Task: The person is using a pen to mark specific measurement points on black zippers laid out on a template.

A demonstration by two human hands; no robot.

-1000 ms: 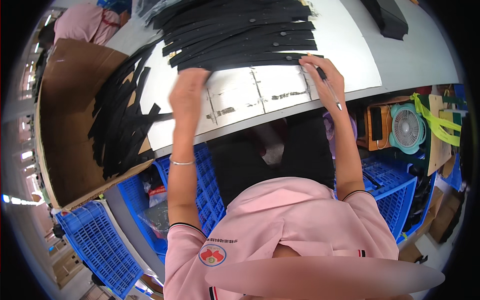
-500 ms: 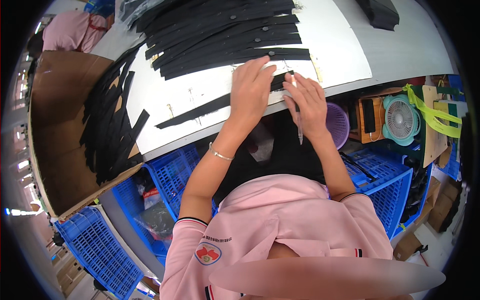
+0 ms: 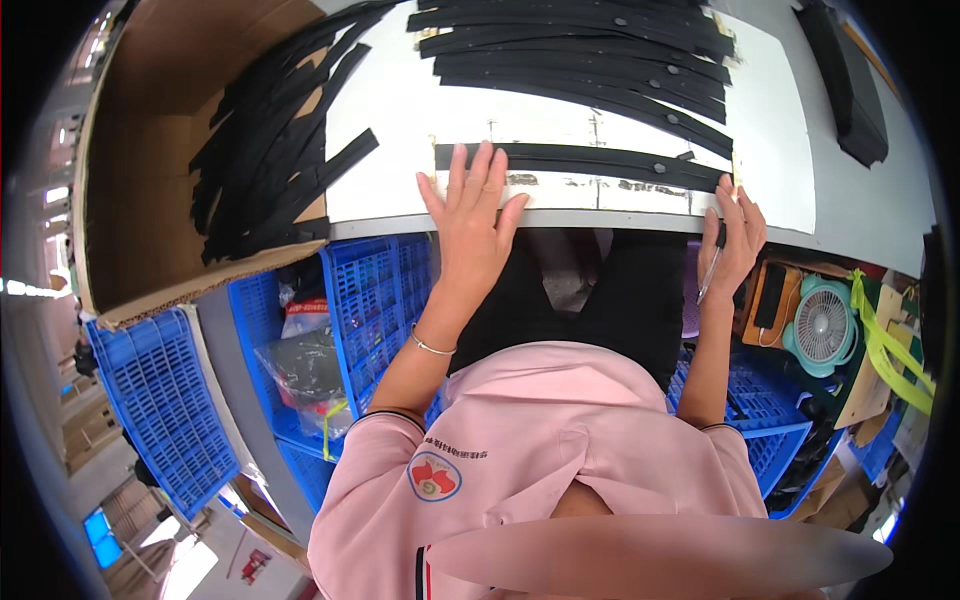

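A single black fabric strip (image 3: 570, 160) lies straight along the near part of a white board (image 3: 370, 190). At its left end my left hand (image 3: 468, 220) rests with fingers spread, the tips touching the strip. My right hand (image 3: 738, 235) reaches the strip's right end with its fingertips. A pen (image 3: 711, 262) is held in that same hand, pointing back toward me. On the strip sits a small round grey piece (image 3: 659, 168), near the right end. Dark marks (image 3: 640, 187) show on the board just below the strip.
Several more black strips (image 3: 580, 65) lie in rows farther up the board. A cardboard box (image 3: 140, 180) with loose black strips (image 3: 280, 140) stands at the left. Blue crates (image 3: 375, 310) sit below the table edge. A small teal fan (image 3: 822, 328) is at the right.
The near strip, slanted before, now lies level along the board. My hands have moved apart to its two ends, the right still holding the pen. The whole view has shifted.
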